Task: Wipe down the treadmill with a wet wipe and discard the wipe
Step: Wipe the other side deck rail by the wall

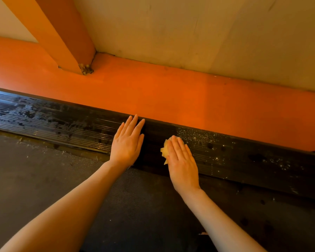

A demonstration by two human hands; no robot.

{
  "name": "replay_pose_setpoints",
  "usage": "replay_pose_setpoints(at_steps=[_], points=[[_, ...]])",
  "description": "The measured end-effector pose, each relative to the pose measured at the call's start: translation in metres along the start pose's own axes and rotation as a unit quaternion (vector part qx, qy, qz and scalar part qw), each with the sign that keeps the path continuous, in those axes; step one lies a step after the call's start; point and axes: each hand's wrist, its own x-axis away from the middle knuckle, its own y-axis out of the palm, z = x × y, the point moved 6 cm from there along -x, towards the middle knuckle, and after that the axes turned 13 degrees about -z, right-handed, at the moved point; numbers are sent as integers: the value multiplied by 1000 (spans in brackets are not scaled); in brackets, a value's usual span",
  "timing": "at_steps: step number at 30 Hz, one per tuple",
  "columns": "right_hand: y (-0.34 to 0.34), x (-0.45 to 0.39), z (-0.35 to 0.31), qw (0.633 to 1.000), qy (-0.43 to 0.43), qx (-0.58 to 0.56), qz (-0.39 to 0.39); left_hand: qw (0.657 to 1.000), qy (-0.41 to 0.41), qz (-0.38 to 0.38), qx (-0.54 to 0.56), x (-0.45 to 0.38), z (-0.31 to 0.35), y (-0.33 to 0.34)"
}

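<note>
The treadmill's black ribbed side rail (62, 122) runs across the view, with the orange frame (171, 95) beyond it and the dark belt (44, 179) in front. My right hand (182, 160) lies flat on the rail, straight fingers pressing a crumpled wet wipe (164, 150) that peeks out at its left side. My left hand (127, 140) rests flat on the rail just left of it, fingers straight, holding nothing. Left of my hands the rail looks wet and streaked. Right of them it carries pale dust specks.
An orange upright post (62, 33) rises from the frame at the upper left. Pale floor (207, 33) lies beyond the frame. The belt edge carries small bits of lint and dark spots near the lower right.
</note>
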Motion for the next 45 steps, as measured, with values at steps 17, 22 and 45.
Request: replay_pose_setpoints(at_steps=[17,22,45], points=[[-36,-63,42,997,6,-28,-68,999,-25,-3,-29,-5,3,10],[-41,-56,56,996,28,-5,-86,999,-28,-1,-37,-4,5,10],[-13,-42,-4,998,54,-9,-21,998,-27,8,-53,-4,7,9]])
